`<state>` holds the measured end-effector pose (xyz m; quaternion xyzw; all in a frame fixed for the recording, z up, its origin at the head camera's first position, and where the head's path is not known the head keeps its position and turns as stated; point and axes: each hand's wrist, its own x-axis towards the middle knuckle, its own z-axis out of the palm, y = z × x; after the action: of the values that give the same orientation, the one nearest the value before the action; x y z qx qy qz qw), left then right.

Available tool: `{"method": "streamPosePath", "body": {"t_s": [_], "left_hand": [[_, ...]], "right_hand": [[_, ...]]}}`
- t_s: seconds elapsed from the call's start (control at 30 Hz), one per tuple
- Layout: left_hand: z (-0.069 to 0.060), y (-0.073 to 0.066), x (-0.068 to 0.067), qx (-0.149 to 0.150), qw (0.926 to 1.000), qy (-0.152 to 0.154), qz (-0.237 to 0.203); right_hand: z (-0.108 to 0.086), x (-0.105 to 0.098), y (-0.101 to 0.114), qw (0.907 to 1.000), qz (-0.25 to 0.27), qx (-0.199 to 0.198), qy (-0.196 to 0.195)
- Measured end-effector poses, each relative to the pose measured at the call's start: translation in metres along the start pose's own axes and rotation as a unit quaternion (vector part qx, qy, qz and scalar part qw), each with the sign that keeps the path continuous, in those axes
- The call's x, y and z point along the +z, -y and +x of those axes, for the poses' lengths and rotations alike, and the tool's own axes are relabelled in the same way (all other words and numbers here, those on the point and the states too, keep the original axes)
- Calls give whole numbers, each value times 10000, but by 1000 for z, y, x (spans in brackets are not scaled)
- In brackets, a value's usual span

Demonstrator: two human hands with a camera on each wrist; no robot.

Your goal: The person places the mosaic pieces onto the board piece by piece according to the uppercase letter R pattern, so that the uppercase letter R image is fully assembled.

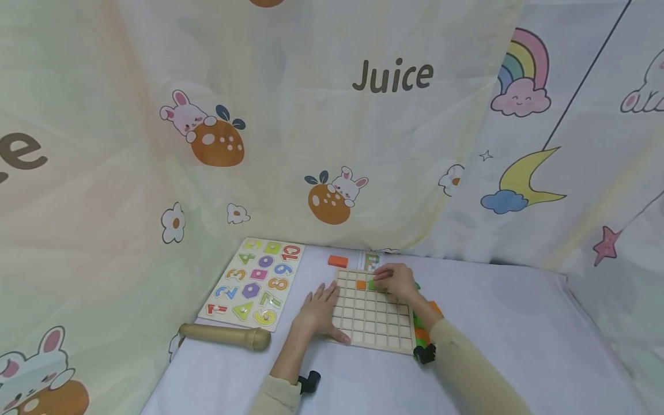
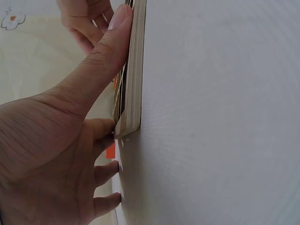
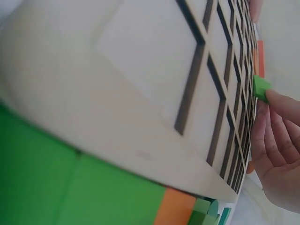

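A wooden grid board [image 1: 363,323] lies flat, an orange square block [image 1: 361,285] seated in one of its upper cells. My right hand [image 1: 396,280] pinches a small green block [image 3: 260,88] at the upper cells, just right of the orange one. Whether the green block is fully inside its cell cannot be told. Along the board's left side rests my left hand [image 1: 316,314], fingers spread. Its thumb [image 2: 101,61] lies against the board's near edge, and a fingertip touches the corner.
Green blocks [image 3: 112,187] and orange ones line the board's right side, partly behind the right arm. Beyond the board lie an orange block [image 1: 338,261] and a patterned card [image 1: 372,260]. A number puzzle [image 1: 254,282] and a gold microphone [image 1: 225,336] are on the left.
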<state>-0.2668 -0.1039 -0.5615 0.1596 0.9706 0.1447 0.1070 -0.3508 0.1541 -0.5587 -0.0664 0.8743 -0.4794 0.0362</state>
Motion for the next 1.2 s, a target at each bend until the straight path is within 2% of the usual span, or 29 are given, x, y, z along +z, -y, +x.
{"method": "streamPosePath", "body": {"t_s": [0.37,0.67,0.83,0.97,1.2], "left_hand": [[-1,-1,-2,-15,10000,5,10],[0,0,-1,-35,10000,13,61],[2,0,0,-23,10000,24,87],[2,0,1,-16,10000,45,73],[1,0,0,-26,9999,52,93]], "right_hand": [[2,8,3,9986,-533,42,-46],[1,8,3,9989,-469,-41,0],[-3,4,3,9997,-254,26,18],[-7,-1,2,9999,-98,28,-81],[-11,-14,0,9991,-150,-125,-382]]}}
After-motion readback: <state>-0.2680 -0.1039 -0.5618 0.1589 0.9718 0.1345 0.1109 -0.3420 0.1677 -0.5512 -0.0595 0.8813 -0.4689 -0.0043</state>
